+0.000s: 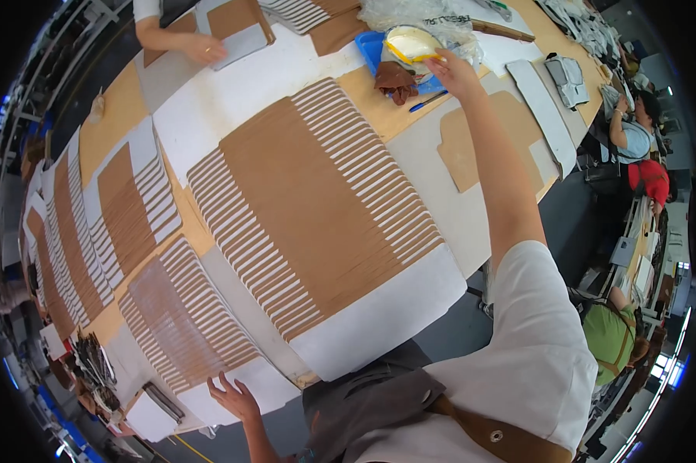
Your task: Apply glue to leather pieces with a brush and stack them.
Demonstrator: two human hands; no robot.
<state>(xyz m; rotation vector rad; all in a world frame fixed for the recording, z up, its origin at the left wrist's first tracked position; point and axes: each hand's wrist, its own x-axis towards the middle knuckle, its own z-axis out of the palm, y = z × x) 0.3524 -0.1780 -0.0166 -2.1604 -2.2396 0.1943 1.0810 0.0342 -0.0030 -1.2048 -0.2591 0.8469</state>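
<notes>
My right hand (449,69) is stretched out to a round tub of cream-coloured paste (413,41), its fingers closed on a yellow scraper (405,57) at the tub's near rim. The tub stands in a blue plastic tray (370,47) beside a crumpled brown cloth (395,82). In front of me lies a large fan of overlapping brown and white sheets (319,202). My left hand (235,396), fingers spread and holding nothing, is at the near edge of a smaller fan of overlapping sheets (180,315); whether it touches them I cannot tell.
A blue pen (428,101) lies beside the tray. More fanned sheets (125,202) are at the left. Across the table a person's hand (206,49) rests near a brown and grey panel (241,32). A brown template (492,136) and long grey panel (542,116) lie at the right.
</notes>
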